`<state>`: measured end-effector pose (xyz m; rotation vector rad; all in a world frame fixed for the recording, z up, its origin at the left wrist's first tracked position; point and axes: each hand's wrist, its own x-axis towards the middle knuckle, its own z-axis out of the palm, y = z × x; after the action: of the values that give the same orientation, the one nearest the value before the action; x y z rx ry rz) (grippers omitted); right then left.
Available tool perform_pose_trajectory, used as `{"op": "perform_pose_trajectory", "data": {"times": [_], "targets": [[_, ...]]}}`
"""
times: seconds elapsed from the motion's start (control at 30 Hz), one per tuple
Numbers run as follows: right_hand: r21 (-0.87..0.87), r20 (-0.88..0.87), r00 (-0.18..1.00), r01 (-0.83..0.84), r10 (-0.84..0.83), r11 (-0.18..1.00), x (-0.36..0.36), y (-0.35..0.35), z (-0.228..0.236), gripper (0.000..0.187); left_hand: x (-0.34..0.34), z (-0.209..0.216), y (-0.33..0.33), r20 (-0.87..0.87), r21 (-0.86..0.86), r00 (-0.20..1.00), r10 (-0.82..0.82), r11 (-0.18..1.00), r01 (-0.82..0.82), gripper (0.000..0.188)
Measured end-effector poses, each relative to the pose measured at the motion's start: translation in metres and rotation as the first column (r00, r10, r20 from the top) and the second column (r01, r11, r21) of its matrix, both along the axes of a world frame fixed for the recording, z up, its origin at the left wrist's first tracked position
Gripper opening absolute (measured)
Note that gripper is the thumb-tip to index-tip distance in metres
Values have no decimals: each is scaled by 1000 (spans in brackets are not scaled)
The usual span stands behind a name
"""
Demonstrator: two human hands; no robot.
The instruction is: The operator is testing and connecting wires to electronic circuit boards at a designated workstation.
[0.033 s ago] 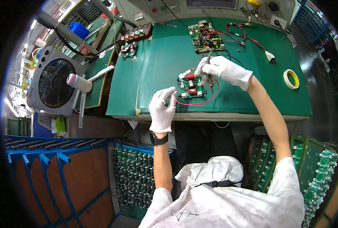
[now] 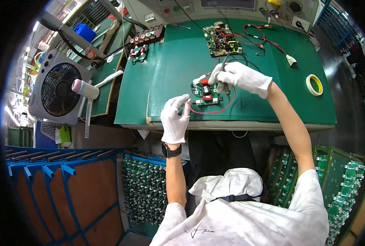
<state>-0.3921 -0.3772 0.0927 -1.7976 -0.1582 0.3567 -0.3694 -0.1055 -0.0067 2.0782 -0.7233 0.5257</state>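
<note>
A small green circuit board (image 2: 207, 93) with red and black parts lies on the green bench mat (image 2: 170, 74). A red wire (image 2: 215, 110) loops out from its near side. My left hand (image 2: 175, 119), in a white glove, is at the board's left edge, fingertips pinched on the end of the red wire. My right hand (image 2: 240, 78), also gloved, rests over the board's far right corner. It grips a dark probe (image 2: 223, 65) whose black cable runs off toward the back.
A bigger circuit board (image 2: 221, 41) with red leads lies at the back, by a control panel (image 2: 190, 6). A yellow tape roll (image 2: 314, 85) sits right, a grey fan (image 2: 59, 88) left. Bins of green boards (image 2: 143, 188) stand under the bench, beside a blue rack (image 2: 47, 168).
</note>
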Motion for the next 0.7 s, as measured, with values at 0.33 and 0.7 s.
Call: {"op": "perform_pose_trajectory", "data": {"times": [0.33, 0.7], "targets": [[-484, 415, 903, 115, 112, 867, 12, 20, 5, 33, -55, 4, -17, 81, 37, 995, 50, 998, -53, 25], [-878, 313, 793, 32, 522, 477, 28, 41, -20, 31, -82, -23, -52, 53, 60, 992, 114, 991, -117, 15]]}}
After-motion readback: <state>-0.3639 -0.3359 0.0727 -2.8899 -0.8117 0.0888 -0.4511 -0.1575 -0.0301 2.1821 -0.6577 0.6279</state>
